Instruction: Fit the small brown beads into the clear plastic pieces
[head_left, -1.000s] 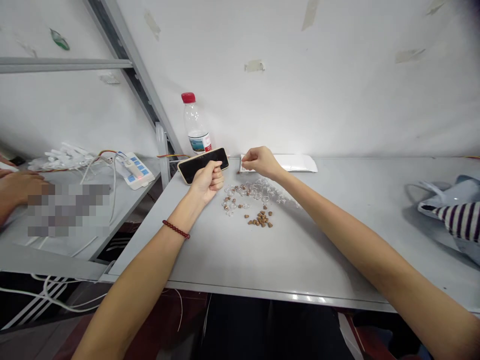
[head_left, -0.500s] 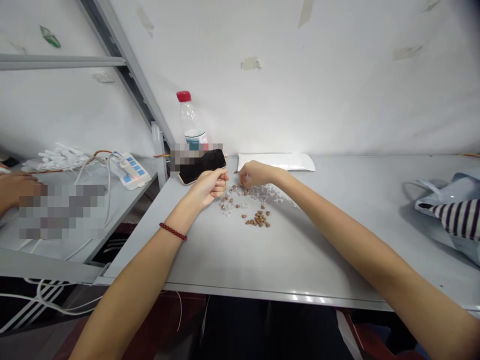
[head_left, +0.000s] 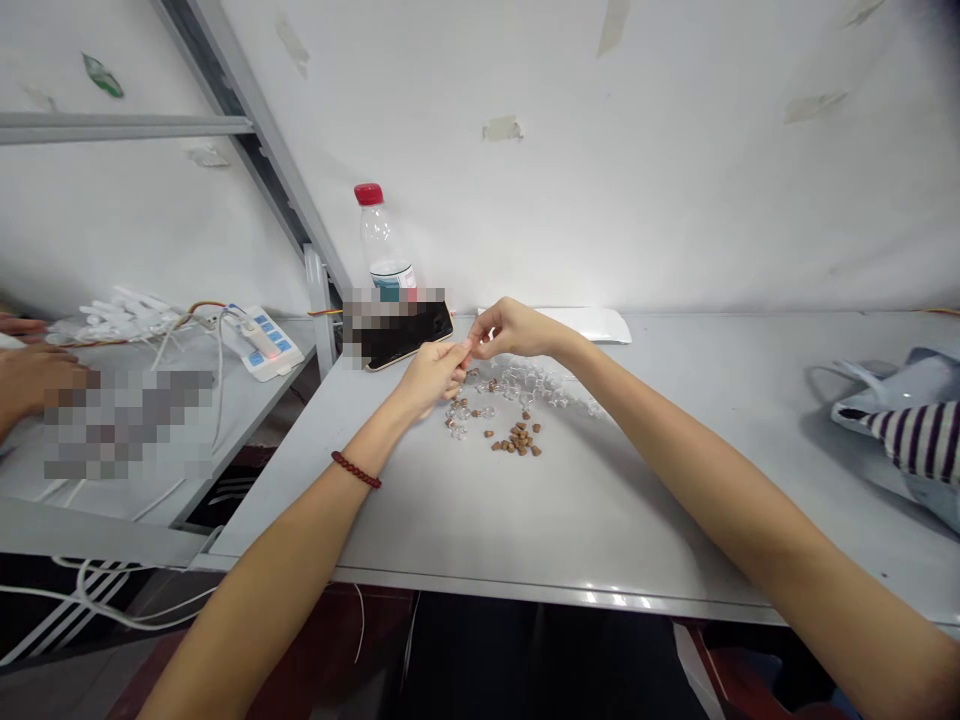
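Observation:
My left hand (head_left: 435, 376) is closed in a pinch, its fingertips meeting those of my right hand (head_left: 511, 328) above the table. My right hand is also pinched, palm down. Whatever lies between the fingertips is too small and too hidden to name. Beneath and beside the hands is a spread of tiny clear pieces (head_left: 517, 372), like little glass vials; a few have brown bits at them. Closer to me lies a small heap of brown cork-like stoppers (head_left: 519, 438).
A phone (head_left: 409, 335) and a red-capped plastic bottle (head_left: 386, 245) stand left of the hands. A white flat packet (head_left: 592, 323) lies along the wall. At right is a bag with a striped part (head_left: 919, 435). Another person's hand (head_left: 49, 378) rests by a power strip (head_left: 262, 345).
My right hand has lifted from the clear pieces and moved up to meet my left. My left hand has shifted slightly right, so the fingertips now touch.

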